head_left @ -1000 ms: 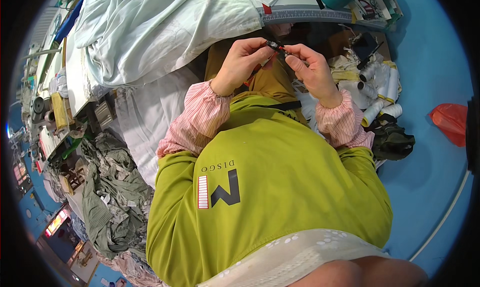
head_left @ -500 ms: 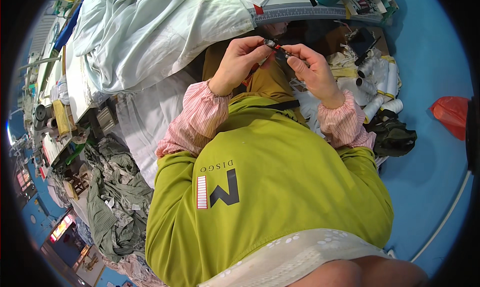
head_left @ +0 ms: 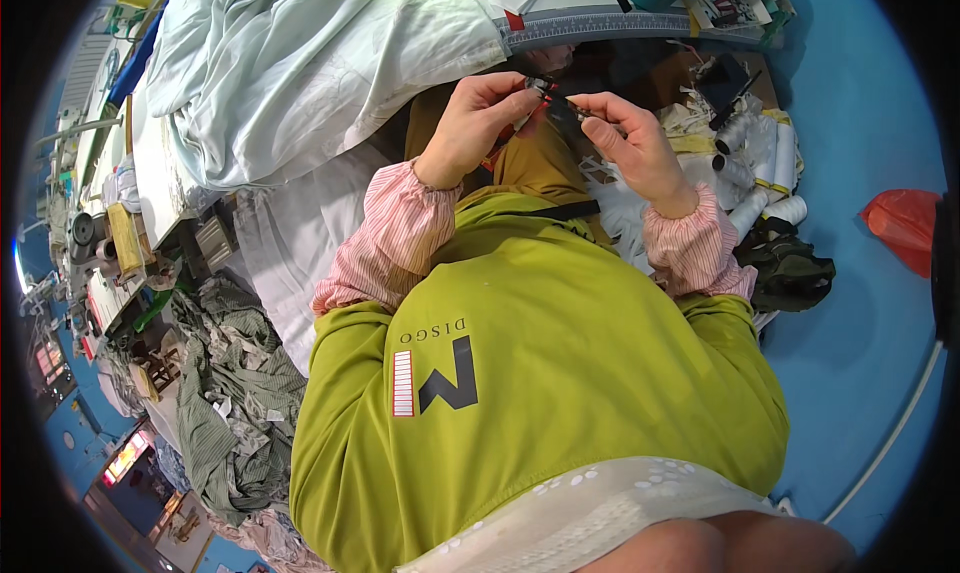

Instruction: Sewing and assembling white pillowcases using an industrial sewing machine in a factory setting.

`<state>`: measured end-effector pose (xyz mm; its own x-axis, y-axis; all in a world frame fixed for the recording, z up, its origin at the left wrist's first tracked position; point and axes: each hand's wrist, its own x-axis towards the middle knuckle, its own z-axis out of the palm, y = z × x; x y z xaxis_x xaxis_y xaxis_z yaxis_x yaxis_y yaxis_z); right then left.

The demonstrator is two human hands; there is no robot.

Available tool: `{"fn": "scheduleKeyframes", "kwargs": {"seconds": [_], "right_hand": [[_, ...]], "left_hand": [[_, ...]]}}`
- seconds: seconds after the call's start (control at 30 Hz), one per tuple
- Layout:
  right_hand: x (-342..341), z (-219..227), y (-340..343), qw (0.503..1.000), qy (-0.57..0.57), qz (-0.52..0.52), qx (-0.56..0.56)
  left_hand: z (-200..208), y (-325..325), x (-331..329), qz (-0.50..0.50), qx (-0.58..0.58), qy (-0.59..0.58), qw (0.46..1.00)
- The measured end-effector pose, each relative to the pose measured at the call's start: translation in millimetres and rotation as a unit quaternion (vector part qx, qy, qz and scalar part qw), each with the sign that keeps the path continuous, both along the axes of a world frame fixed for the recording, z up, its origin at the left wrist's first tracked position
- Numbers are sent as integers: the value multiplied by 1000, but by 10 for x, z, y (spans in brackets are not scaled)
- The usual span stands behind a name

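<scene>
Over my lap, my left hand point(head_left: 474, 125) pinches a small black object with red and silver parts point(head_left: 543, 89) between thumb and fingers. Its exact kind is too small to make out. My right hand point(head_left: 640, 151) is closed too, with thumb and forefinger gripping a thin dark piece point(head_left: 578, 111) close to that object's right side. Whether the two pieces are joined I cannot tell. Pink striped sleeve covers wrap both forearms.
Pale fabric point(head_left: 330, 63) heaps over the table at the left. A ruler strip point(head_left: 600, 27) edges the table ahead. Thread spools point(head_left: 762, 163) stand at the right beside a dark phone-like device point(head_left: 722, 81). Green striped cloth point(head_left: 235, 413) lies lower left; a red bag point(head_left: 900, 231) is far right.
My right hand has shifted slightly right and down, away from my left. The thin dark piece in it sits lower. My left hand has hardly moved.
</scene>
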<state>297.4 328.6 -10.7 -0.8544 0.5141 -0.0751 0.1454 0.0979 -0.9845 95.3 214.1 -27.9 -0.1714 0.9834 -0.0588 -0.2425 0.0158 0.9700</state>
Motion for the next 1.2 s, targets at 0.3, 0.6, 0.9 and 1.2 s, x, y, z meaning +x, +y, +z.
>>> {"fn": "scheduleKeyframes", "kwargs": {"seconds": [0.3,0.6,0.9,1.2], "right_hand": [[-139,-77,20,998,28,1,50],[-233,-155,300,993,58,-106,12],[-1041,-742,1356,831,-4,-257,493],[-1492,-615,1066,795,6,-171,581]], "left_hand": [[32,37,23,-32,-40,20,998],[-76,133,-167,10,-34,15,999],[-59,29,-219,48,-38,-4,998],[-72,-126,-228,41,-40,-4,998]]}}
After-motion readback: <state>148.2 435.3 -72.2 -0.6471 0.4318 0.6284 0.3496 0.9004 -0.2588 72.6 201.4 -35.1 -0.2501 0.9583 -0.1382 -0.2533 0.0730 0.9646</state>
